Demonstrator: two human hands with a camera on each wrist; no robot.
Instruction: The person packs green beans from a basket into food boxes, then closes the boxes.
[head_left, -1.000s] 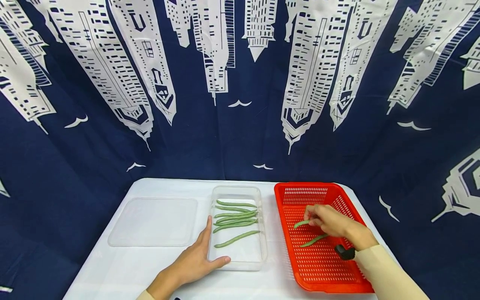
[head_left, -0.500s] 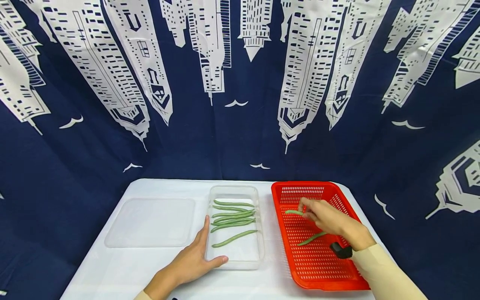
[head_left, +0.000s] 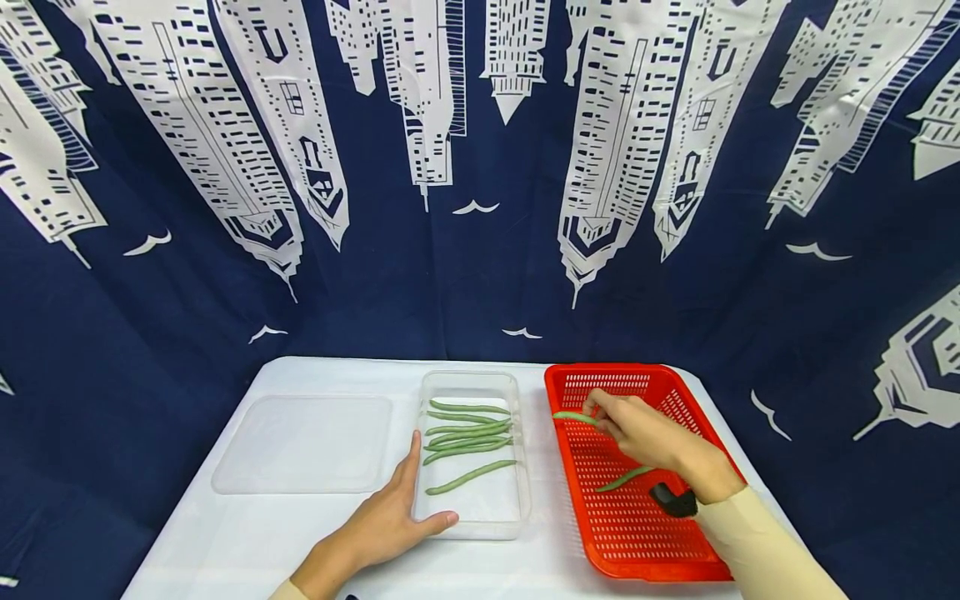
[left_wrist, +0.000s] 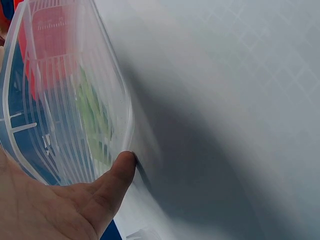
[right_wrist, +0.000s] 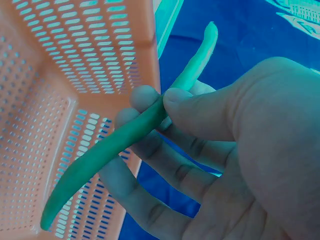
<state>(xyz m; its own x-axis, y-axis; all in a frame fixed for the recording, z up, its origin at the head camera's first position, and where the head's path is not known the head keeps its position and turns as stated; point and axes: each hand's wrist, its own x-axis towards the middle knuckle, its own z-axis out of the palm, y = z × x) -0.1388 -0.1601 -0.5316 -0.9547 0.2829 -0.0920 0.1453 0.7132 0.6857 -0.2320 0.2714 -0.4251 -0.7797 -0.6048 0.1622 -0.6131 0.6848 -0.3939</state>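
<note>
My right hand point(head_left: 637, 429) pinches a green bean point(right_wrist: 112, 137) between thumb and fingertips, over the left part of the red basket point(head_left: 652, 575). In the head view the bean's free end reaches the basket's left rim. Another green bean point(head_left: 624, 479) lies on the basket floor below the hand. My left hand point(head_left: 390, 517) rests against the left side of the clear plastic container point(head_left: 498, 530), thumb at its front corner and fingers extended along the wall. Inside the container several green beans point(head_left: 468, 429) lie crosswise in a row, the nearest one point(head_left: 471, 477) set apart from the others.
A flat translucent lid point(head_left: 303, 446) lies on the white table point(head_left: 202, 542) to the left of the container. A narrow strip of table separates container and basket. Behind the table hangs a dark blue cloth point(head_left: 390, 292) printed with white buildings.
My right hand has risen and moved left and away from me with the pinched bean, from mid-basket toward its left rim. The left hand has stayed against the container.
</note>
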